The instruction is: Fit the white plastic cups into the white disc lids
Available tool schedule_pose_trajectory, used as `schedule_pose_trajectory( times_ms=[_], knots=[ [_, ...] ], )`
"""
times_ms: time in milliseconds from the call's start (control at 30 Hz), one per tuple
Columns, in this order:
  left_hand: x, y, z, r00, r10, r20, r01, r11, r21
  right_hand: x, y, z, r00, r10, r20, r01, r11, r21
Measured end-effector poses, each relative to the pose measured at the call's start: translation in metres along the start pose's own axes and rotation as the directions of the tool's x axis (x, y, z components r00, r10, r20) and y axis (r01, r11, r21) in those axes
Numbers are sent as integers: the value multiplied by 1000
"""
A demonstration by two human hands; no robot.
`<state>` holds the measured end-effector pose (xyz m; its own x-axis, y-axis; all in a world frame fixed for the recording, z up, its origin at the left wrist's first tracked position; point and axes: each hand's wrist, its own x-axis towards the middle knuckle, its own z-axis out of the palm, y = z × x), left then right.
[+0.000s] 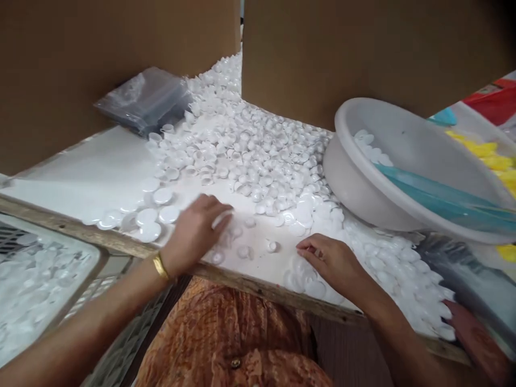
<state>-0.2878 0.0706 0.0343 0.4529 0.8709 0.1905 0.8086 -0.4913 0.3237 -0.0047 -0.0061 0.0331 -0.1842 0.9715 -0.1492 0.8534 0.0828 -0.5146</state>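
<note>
My left hand (197, 231), a gold bangle on its wrist, lies palm down on the white tabletop (92, 172) with its fingers closed round a small white cap (222, 218). My right hand (330, 260) rests beside it with fingers curled, touching a group of larger flat white lids (306, 279) near the front edge. A few loose small caps (271, 246) lie between the two hands. A big heap of small white caps (258, 150) spreads behind them. More flat round lids (149, 217) sit to the left of my left hand.
A white basin (403, 161) with some caps and a teal tool stands tilted at right. A grey plastic bag (147, 99) lies at the back left. Cardboard walls (342, 48) close the back. A crate of white parts (36, 274) sits below left.
</note>
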Motion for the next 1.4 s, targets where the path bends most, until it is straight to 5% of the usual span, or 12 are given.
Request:
schedule_pose_trajectory(
  times_ms=[67, 167, 300, 533, 667, 833, 1033, 1133, 1267, 1400],
  knots=[
    [-1, 32, 16, 975, 192, 108, -181, 978, -107, -14, 2, -2, 998, 4, 67, 0, 999, -52],
    [4, 66, 35, 920, 344, 190, -340, 939, -52, -25, 3, 3, 996, -46, 79, 57, 988, -142],
    [16, 67, 42, 901, 363, 236, -391, 917, 82, -26, 5, 12, 995, -73, 64, 83, 983, -162],
    [9, 35, 28, 978, 168, 123, -173, 984, 36, -8, 7, 6, 997, 15, -73, -12, 999, 50],
    [5, 38, 29, 994, 82, 68, -71, 986, -150, 7, 8, -1, 977, 173, -126, -139, 960, 242],
    [6, 56, 26, 990, -23, 138, 68, 941, -332, 20, -1, 5, 969, 246, -29, -197, 834, 515],
    [8, 94, 46, 976, 31, 218, 24, 969, -245, 24, -14, 11, 991, 124, -50, -101, 940, 326],
    [8, 98, 48, 984, 27, 176, 22, 963, -270, 22, -15, 10, 993, 106, -45, -78, 906, 416],
    [0, 66, 17, 972, -154, 176, 214, 889, -405, 23, -29, 21, 988, 41, -146, 26, 903, 430],
    [-21, 13, -17, 852, -386, 354, 504, 789, -351, 34, -62, 46, 930, -315, -192, 342, 930, 132]
  ],
)
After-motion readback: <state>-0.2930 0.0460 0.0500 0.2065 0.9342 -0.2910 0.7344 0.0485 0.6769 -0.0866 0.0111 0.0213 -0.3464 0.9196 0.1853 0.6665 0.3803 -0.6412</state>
